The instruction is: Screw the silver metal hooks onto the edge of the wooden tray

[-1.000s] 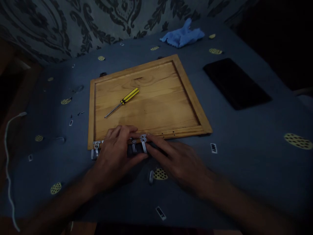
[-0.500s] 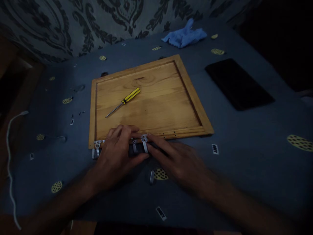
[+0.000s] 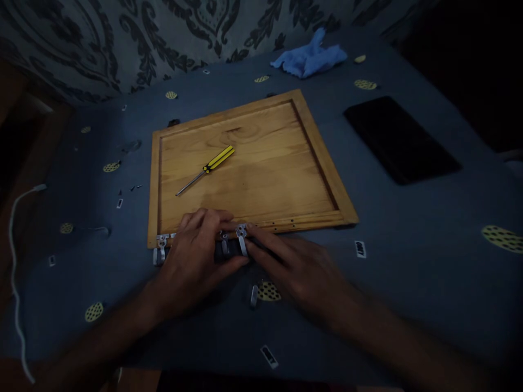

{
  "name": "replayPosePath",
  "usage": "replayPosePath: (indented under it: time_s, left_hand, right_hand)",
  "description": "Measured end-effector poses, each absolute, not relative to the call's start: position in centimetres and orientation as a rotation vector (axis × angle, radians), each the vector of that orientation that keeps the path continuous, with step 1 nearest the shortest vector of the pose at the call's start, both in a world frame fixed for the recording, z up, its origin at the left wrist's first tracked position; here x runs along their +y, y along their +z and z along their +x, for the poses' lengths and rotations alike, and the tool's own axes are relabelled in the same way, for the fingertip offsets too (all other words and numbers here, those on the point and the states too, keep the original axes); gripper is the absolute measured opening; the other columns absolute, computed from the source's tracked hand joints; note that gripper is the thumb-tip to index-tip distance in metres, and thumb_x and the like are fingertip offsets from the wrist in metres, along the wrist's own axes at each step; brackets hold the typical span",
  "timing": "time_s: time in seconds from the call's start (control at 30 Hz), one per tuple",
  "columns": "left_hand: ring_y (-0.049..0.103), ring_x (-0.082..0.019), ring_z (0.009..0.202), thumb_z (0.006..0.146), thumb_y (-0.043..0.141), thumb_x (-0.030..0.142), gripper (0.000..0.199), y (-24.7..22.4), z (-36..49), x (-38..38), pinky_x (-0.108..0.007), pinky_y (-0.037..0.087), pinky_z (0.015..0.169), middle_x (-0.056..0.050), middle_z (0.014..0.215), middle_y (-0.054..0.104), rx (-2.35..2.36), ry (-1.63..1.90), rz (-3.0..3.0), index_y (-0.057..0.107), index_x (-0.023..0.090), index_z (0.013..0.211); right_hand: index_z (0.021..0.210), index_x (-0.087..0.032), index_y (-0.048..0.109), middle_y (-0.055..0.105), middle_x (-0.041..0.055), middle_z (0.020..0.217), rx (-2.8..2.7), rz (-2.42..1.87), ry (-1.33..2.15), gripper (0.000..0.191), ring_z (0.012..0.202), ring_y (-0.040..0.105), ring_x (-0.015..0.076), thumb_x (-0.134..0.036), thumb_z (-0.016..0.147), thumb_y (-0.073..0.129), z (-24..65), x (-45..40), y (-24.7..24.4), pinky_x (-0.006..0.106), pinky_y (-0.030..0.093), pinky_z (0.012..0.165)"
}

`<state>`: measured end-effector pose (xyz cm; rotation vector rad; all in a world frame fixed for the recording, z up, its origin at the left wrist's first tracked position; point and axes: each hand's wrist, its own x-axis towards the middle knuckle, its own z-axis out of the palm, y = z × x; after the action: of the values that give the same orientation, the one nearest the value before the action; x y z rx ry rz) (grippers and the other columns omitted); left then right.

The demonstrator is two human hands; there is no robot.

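Observation:
A dark rail (image 3: 233,249) carrying several silver, hook-shaped metal brackets lies along the near edge of a framed wooden panel (image 3: 245,185). My left hand (image 3: 192,253) is closed over the rail's middle, its fingers reaching onto the panel's edge and its thumb in front. With fingers and thumb closed, my right hand (image 3: 300,267) grips the rail's right part, fingertips against the rightmost bracket (image 3: 242,237). Another bracket (image 3: 162,247) shows left of my left hand. A yellow-and-black screwdriver (image 3: 208,167) rests on the panel, its tip pointing toward me and left.
Small screws (image 3: 136,188) lie left of the panel. A loose metal piece (image 3: 254,296) sits in front of the rail. A black flat slab (image 3: 402,140) is at right, a blue cloth (image 3: 309,56) at the back. A white cable (image 3: 15,277) runs down the left side.
The view has shifted very slightly. Both hands, the rail and the screwdriver keep their places.

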<state>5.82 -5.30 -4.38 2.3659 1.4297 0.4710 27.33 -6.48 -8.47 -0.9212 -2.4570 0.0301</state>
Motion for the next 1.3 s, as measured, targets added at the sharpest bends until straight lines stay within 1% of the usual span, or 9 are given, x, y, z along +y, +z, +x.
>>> replayPosePath:
  time_s: [0.17,0.37,0.53,0.7,0.83,1.0,1.1,1.2,1.3]
  left_hand:
    - [0.063,-0.026,0.106,0.083,0.079,0.024,0.039,-4.3,5.9,-5.3,-0.041,0.051,0.091,-0.004,0.114,0.067,1.435,0.478,2.371,0.053,0.024,0.113]
    - [0.063,-0.026,0.106,0.082,0.08,0.025,0.041,-4.4,5.9,-5.4,-0.041,0.051,0.091,-0.005,0.113,0.067,1.444,0.473,2.364,0.053,0.023,0.113]
    - [0.063,-0.026,0.108,0.084,0.078,0.023,0.04,-4.2,5.8,-5.4,-0.041,0.051,0.093,-0.004,0.114,0.068,1.431,0.467,2.365,0.052,0.024,0.114]
    - [0.063,-0.027,0.109,0.084,0.078,0.023,0.039,-4.2,5.9,-5.4,-0.043,0.051,0.093,-0.005,0.116,0.068,1.447,0.46,2.339,0.052,0.025,0.112]
    - [0.063,-0.027,0.11,0.084,0.078,0.022,0.039,-4.1,5.9,-5.3,-0.044,0.051,0.093,-0.005,0.117,0.068,1.442,0.46,2.328,0.052,0.025,0.114]
    - [0.064,-0.027,0.109,0.085,0.079,0.024,0.036,-4.2,5.9,-5.4,-0.045,0.052,0.093,-0.006,0.116,0.068,1.453,0.455,2.305,0.054,0.025,0.11]
    - [0.064,-0.028,0.109,0.085,0.08,0.027,0.036,-4.4,5.8,-5.4,-0.045,0.053,0.093,-0.006,0.116,0.068,1.452,0.469,2.298,0.055,0.025,0.11]
    - [0.065,-0.028,0.109,0.086,0.079,0.027,0.035,-4.4,5.8,-5.4,-0.044,0.053,0.092,-0.006,0.116,0.068,1.453,0.464,2.299,0.055,0.025,0.112]
    - [0.065,-0.027,0.109,0.085,0.08,0.027,0.038,-4.4,5.8,-5.5,-0.044,0.053,0.092,-0.005,0.116,0.068,1.466,0.439,2.303,0.055,0.025,0.113]
  right_hand:
    - [0.121,-0.01,0.067,0.074,0.0158,0.126,-2.461,-0.93,0.031,0.038,0.093,0.076,0.0194,-0.006,0.102,0.035,27.3,-6.5,-8.5,0.03,0.065,0.071]
    - [0.122,-0.013,0.068,0.074,0.0139,0.126,-2.438,-0.965,0.114,0.036,0.095,0.076,0.0183,-0.009,0.104,0.037,27.3,-6.7,-8.6,0.03,0.065,0.077]
    - [0.123,-0.012,0.066,0.075,0.0132,0.12,-2.4,-0.938,0.166,0.038,0.091,0.076,0.0184,-0.012,0.106,0.032,27.2,-6.6,-8.4,0.029,0.064,0.072]
    - [0.124,-0.013,0.066,0.076,0.0114,0.114,-2.401,-0.976,0.239,0.032,0.088,0.076,0.0191,-0.012,0.103,0.041,27.0,-6.6,-8.4,0.029,0.062,0.07]
    - [0.117,-0.016,0.068,0.076,0.0109,0.113,-2.403,-0.999,0.226,0.034,0.085,0.076,0.0187,-0.016,0.106,0.035,26.8,-6.5,-8.2,0.029,0.061,0.067]
    - [0.112,-0.02,0.067,0.077,0.0054,0.111,-2.341,-1.154,0.535,0.033,0.087,0.077,0.0167,-0.025,0.109,0.035,26.7,-6.5,-7.6,0.027,0.06,0.069]
    - [0.111,-0.023,0.067,0.078,0.0031,0.109,-2.32,-1.187,0.594,0.031,0.088,0.077,0.0174,-0.025,0.109,0.036,26.7,-6.5,-7.5,0.028,0.06,0.069]
    - [0.109,-0.024,0.067,0.078,0.003,0.108,-2.324,-1.171,0.639,0.031,0.089,0.077,0.0182,-0.024,0.108,0.036,26.6,-6.6,-7.5,0.03,0.06,0.071]
    - [0.115,-0.023,0.066,0.079,0.004,0.107,-2.274,-1.219,0.719,0.03,0.091,0.077,0.0187,-0.026,0.108,0.037,26.5,-6.6,-7.5,0.03,0.062,0.074]
